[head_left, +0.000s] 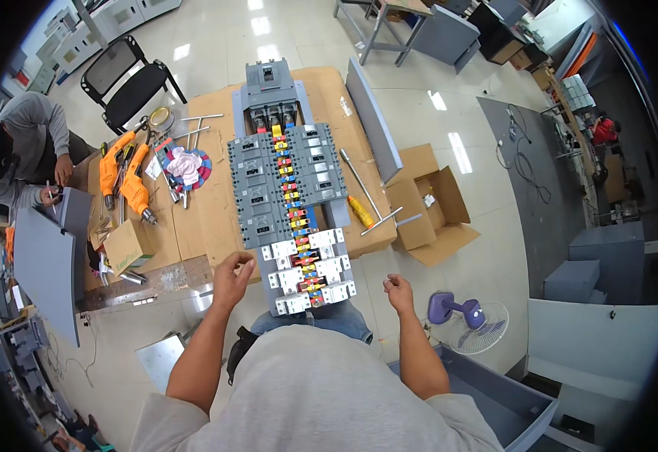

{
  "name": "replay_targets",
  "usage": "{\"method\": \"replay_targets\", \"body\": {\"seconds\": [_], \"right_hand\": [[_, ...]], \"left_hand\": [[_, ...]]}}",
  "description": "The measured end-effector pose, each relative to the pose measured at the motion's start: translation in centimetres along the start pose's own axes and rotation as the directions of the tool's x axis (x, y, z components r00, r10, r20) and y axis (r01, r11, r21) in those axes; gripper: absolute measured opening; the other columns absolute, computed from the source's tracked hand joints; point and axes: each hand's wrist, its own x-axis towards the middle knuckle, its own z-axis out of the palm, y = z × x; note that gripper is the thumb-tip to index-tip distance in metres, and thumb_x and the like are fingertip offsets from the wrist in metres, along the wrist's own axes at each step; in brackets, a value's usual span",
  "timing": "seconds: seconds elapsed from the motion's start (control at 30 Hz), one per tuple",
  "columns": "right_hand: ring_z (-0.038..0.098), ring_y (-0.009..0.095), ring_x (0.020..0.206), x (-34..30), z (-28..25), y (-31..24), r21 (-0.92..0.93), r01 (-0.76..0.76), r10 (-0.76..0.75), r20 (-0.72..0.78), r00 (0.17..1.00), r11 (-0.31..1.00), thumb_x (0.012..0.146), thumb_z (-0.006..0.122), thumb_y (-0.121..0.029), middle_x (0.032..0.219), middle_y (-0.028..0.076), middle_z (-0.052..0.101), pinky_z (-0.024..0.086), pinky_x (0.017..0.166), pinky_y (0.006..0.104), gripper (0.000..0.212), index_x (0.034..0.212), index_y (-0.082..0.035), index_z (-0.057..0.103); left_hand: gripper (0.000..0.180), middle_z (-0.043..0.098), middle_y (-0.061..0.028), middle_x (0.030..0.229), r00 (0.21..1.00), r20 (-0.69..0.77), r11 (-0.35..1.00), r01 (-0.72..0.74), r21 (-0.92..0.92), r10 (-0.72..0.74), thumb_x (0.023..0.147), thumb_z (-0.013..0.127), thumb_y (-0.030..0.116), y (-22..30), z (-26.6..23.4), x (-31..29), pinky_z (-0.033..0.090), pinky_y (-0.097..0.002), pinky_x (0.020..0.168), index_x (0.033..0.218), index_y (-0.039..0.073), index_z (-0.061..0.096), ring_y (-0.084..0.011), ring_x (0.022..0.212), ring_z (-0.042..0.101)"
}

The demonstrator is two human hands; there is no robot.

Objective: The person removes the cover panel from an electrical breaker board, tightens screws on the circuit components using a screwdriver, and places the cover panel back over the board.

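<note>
A long assembly of grey moulded-case breakers point(250, 192) runs along the table toward me, with red, yellow and blue busbar pieces point(293, 197) down its middle. White miniature breakers point(278, 283) fill its near end, which overhangs the table above my lap. My left hand point(233, 279) is beside the near left corner of the assembly, fingers bent and a little apart, with nothing seen in them. Out to the right of the white breakers, my right hand point(398, 292) hangs in the air, its fingers curled in. Whether it holds something small is hidden.
Orange power drills point(133, 184), a tape roll point(161, 118) and a small carton point(129, 245) lie left. A T-handle wrench point(360, 183) and a yellow-handled tool point(360, 212) lie right. Beyond are an opened cardboard box point(438, 207), a purple fan point(461, 310) and a seated person point(35, 143).
</note>
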Motion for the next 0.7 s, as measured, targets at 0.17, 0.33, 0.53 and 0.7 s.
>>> {"method": "replay_targets", "body": {"seconds": [0.17,0.33,0.53,0.7], "right_hand": [[0.076,0.024,0.090,-0.8,-1.7,-7.3,0.204,0.023,-0.003,-0.097,0.995,0.979,0.095,0.073,-0.022,0.106,0.020,0.077,0.059,0.082,0.0351,0.039,0.126,0.002,0.069],[0.074,0.021,0.086,2.3,-2.2,-9.7,0.265,0.178,-0.156,-0.102,0.982,0.948,0.097,0.072,-0.021,0.103,0.018,0.075,0.058,0.078,0.0332,0.038,0.126,0.003,0.067],[0.076,0.034,0.092,6.0,-2.1,-13.3,0.006,0.256,-0.255,-0.062,0.965,0.967,0.094,0.074,-0.027,0.105,0.019,0.077,0.059,0.085,0.0432,0.038,0.123,-0.003,0.070],[0.071,0.039,0.100,11.3,-0.6,-16.1,-0.196,0.265,-0.257,0.063,0.964,0.944,0.093,0.074,-0.027,0.106,0.017,0.074,0.057,0.088,0.0502,0.038,0.123,-0.006,0.066]], "left_hand": [[0.022,0.076,-0.0067,0.095,0.993,0.033,0.988,-0.114,-0.106,0.118,0.099,0.072,0.020,2.7,1.9,4.4,0.054,-0.0332,0.084,0.108,-0.001,0.073,-0.0149,0.090,0.068],[0.023,0.076,-0.0137,0.099,0.976,0.093,0.979,-0.190,-0.075,0.196,0.097,0.074,0.021,6.1,4.5,7.5,0.055,-0.0371,0.080,0.108,0.001,0.072,-0.0244,0.090,0.072],[0.020,0.076,-0.0151,0.098,0.990,0.067,0.992,-0.122,-0.009,0.123,0.096,0.073,0.019,6.1,5.8,5.8,0.054,-0.0388,0.084,0.105,0.000,0.073,-0.0289,0.094,0.073],[0.018,0.075,-0.0142,0.096,0.997,-0.034,0.998,-0.067,0.023,0.068,0.096,0.073,0.016,5.7,6.0,3.8,0.053,-0.0379,0.084,0.102,-0.001,0.073,-0.0275,0.093,0.071]]}}
